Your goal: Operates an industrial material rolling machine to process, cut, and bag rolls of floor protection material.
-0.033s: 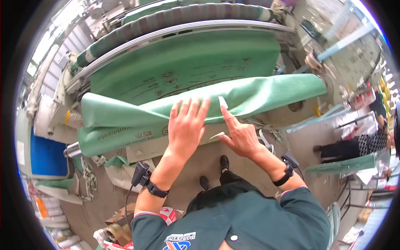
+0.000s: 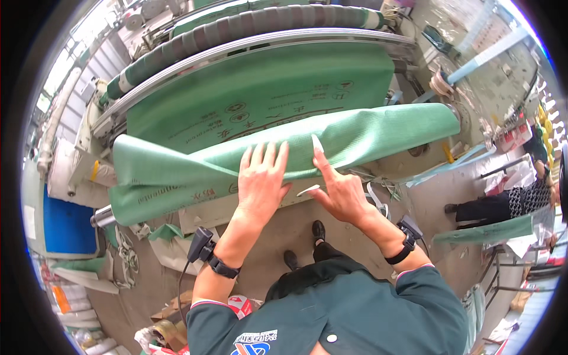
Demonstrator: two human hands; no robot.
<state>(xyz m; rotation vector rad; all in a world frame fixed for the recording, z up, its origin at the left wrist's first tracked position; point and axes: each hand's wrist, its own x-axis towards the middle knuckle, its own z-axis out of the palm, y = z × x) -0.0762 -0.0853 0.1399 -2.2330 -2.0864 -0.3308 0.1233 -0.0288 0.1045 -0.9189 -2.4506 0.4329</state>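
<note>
A wide green woven sheet with dark print hangs from a machine and wraps a long roll (image 2: 378, 133) in front of me. My left hand (image 2: 260, 180) lies flat on the roll's near side, fingers extended. A diagonal fold (image 2: 177, 161) runs left of it. To its right, my right hand (image 2: 343, 195) has the index finger pointing at the roll and the thumb held apart; the other fingers look curled. White pointed slivers show at the index tip and at the thumb tip; what they are, I cannot make out.
A metal shaft end (image 2: 102, 216) sticks out at the roll's left. Beyond stand a metal bar (image 2: 260, 39) and a striped roller (image 2: 248, 23). A blue panel (image 2: 70, 225) is at left, with cloth scraps (image 2: 171, 239) on the floor. At right, another person (image 2: 503, 204) is near a table.
My left hand has slid slightly left along the roll. The fold beside it has shifted a little. The right hand stays almost in place.
</note>
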